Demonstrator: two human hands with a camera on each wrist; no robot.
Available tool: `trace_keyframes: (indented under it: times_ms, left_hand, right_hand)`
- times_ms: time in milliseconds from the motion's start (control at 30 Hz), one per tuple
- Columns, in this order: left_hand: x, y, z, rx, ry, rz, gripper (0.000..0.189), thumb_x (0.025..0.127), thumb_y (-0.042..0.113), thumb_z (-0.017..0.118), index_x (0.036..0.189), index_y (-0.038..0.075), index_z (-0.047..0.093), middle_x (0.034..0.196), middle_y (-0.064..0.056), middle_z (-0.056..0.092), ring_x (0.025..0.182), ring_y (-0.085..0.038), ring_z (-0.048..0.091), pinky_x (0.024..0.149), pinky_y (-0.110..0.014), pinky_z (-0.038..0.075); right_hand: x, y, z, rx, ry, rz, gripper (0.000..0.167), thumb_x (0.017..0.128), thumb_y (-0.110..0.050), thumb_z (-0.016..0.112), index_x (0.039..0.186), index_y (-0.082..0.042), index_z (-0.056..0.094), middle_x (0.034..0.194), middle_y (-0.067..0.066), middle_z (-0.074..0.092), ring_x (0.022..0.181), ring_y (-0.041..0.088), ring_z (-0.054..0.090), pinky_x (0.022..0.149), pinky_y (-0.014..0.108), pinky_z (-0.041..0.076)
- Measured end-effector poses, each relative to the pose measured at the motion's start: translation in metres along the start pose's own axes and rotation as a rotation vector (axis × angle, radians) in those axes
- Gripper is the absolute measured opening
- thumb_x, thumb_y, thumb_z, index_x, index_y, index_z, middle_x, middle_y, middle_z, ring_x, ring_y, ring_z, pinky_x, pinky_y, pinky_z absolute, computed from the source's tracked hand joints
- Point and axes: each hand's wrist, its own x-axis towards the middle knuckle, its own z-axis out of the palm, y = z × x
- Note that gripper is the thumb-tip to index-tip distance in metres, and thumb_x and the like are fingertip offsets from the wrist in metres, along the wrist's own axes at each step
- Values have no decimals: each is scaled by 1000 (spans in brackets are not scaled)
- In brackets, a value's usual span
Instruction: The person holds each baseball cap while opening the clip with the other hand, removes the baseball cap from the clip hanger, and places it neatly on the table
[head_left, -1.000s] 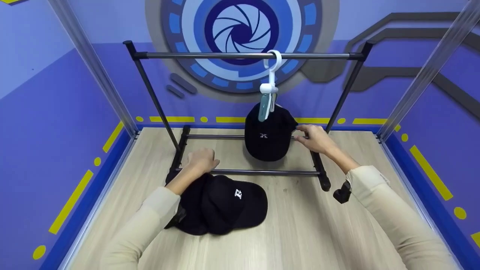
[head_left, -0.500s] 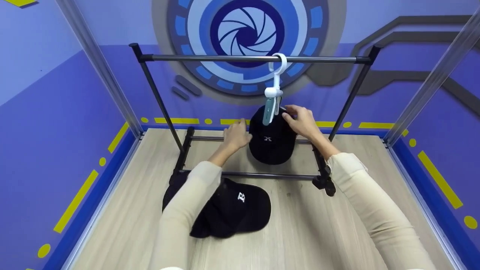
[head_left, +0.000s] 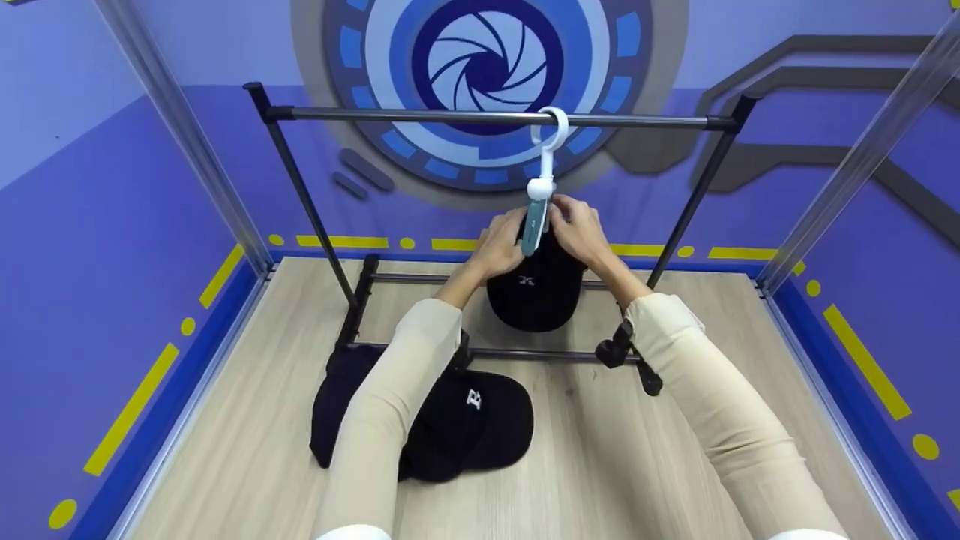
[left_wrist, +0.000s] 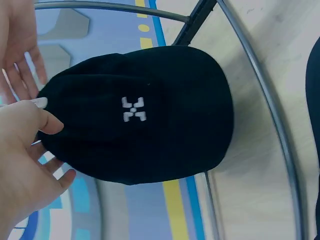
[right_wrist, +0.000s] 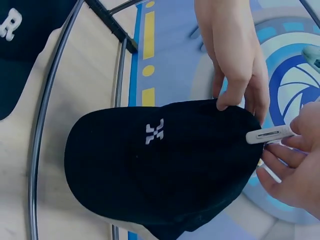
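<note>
A black baseball cap [head_left: 534, 307] with a small white emblem hangs brim-down from a white clip hanger [head_left: 547, 161] on the rack's top bar. My left hand [head_left: 501, 251] pinches the cap's upper left edge, thumb on the front and fingers behind. On the other side, my right hand [head_left: 581, 232] is at the hanger's clip. The right wrist view shows the right thumb over the white clip [right_wrist: 267, 134], with the other fingers beneath, close to the cap's edge. The grey-green clip [head_left: 534, 225] hides part of the cap in the head view.
A black metal rack [head_left: 420, 115] stands on the wood-grain surface [head_left: 600, 465] against a blue patterned wall. In front of its lower bar lies a black cap with a white letter [head_left: 499, 420], overlapping more dark cap fabric [head_left: 326, 420] at left, partly behind my left sleeve.
My left hand has moved up and right from above the lying caps to the hanging cap's left edge. My right hand has moved from the cap's right side up to the clip.
</note>
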Motion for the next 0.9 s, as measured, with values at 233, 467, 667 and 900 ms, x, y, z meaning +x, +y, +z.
trace_keyframes:
  times_ms: [233, 467, 667, 900]
  left_hand:
    - [-7, -4, -12, 123, -55, -30, 43, 104, 17, 50, 145, 4, 51, 145, -17, 58, 131, -37, 54, 107, -56, 43]
    - [-9, -14, -11, -70, 51, 71, 30, 103, 19, 60, 124, -2, 64, 124, -20, 69, 116, -34, 65, 102, -46, 49]
    - [-8, -15, -6, -216, 64, 69, 26, 103, 16, 60, 120, -3, 66, 121, -18, 72, 115, -30, 67, 102, -42, 51]
    - [-12, -11, 2, -273, 43, 62, 24, 103, 15, 60, 119, -1, 69, 120, -17, 73, 112, -29, 67, 100, -39, 51]
  right_hand:
    - [5, -5, 9, 160, -31, 174, 36, 109, -25, 43, 119, -1, 68, 96, 7, 63, 94, 21, 52, 88, 32, 42]
    - [10, -8, 10, 260, -36, 203, 31, 108, -24, 46, 104, 1, 65, 86, -1, 53, 89, 16, 48, 83, 25, 39]
    - [12, -6, 5, 259, -37, 230, 37, 108, -20, 46, 128, 5, 65, 111, 12, 65, 104, 17, 53, 96, 26, 42]
    - [8, -4, 3, 263, -31, 323, 40, 107, -23, 51, 136, 2, 63, 132, 21, 66, 122, 23, 56, 112, 34, 42]
